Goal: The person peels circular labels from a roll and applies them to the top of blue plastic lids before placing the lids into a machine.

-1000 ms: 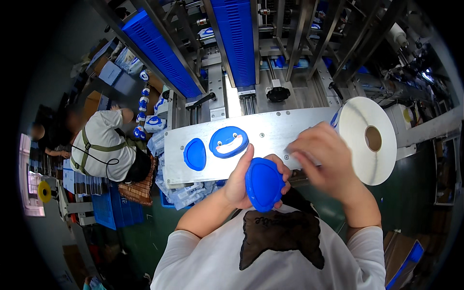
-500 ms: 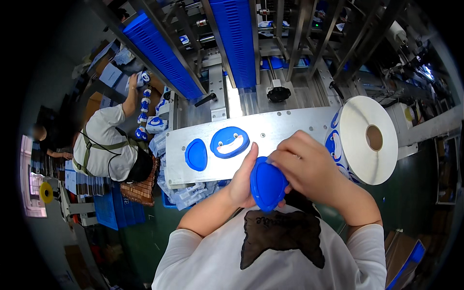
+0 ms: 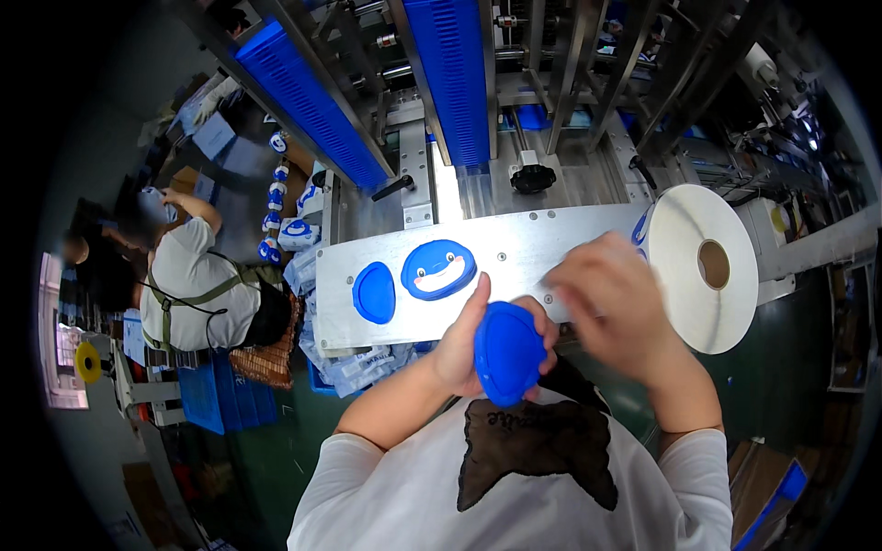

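Lid (image 3: pixel 513 354), plain blue and oval, is in your left hand (image 3: pixel 453 354), in front of your chest, just this side of the metal table (image 3: pixel 542 241). Long axis runs from your chest out toward the table, nearly straight. Broad face with the raised outline is turned up at you; one rim shows along its left side.

Left hand is closed round the lid: thumb straight along the upper left edge and pointing at the table, fingers passing underneath, tips showing at the right edge.

Right hand (image 3: pixel 614 303) is raised over the table's near edge, apart from the lid, between it and the sticker roll (image 3: pixel 678 275). Fingers are bent and drawn together; you cannot tell whether they pinch anything.

On the table, left of your hands: a whale-faced lid (image 3: pixel 439 270), long axis across the table, right end slightly higher; beside it a bare blue lid (image 3: pixel 374 294), long axis pointing away from you.

Hard to make out: your right fingertips, blurred; the lid's underside and most of your left fingers, hidden. Tall lid stacks (image 3: pixel 447 83) are cut off by the upper edge.
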### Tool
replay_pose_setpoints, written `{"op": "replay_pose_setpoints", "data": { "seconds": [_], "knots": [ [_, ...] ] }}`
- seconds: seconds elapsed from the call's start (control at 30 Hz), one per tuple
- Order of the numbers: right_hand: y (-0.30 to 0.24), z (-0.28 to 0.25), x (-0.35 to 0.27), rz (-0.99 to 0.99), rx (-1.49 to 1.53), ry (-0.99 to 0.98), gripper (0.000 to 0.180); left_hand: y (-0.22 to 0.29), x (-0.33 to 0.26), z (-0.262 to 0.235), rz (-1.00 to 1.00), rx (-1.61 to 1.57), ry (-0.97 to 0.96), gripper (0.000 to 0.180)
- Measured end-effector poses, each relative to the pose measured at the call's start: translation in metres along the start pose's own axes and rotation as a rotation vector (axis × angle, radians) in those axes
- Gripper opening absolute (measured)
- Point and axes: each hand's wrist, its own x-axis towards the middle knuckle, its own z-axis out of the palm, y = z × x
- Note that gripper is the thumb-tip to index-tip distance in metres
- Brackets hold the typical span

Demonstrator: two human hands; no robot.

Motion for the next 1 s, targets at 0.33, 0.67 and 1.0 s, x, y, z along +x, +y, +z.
{"op": "replay_pose_setpoints", "data": {
  "seconds": [0.33, 0.67, 1.0],
  "knots": [
    [-0.006, 0.009, 0.001, 0.035, 0.055, -0.008, 0.02, 0.0, -0.004, 0.002, -0.07, -0.001, -0.018, 0.086],
    [-0.012, 0.018, -0.002, 0.016, 0.109, -0.078, 0.018, 0.001, -0.004, 0.006, -0.109, 0.082, 0.075, 0.089],
    [-0.017, 0.022, -0.002, -0.018, 0.063, -0.09, 0.024, 0.006, -0.007, 0.01, -0.069, 0.231, 0.18, 0.084]
  ]
}}
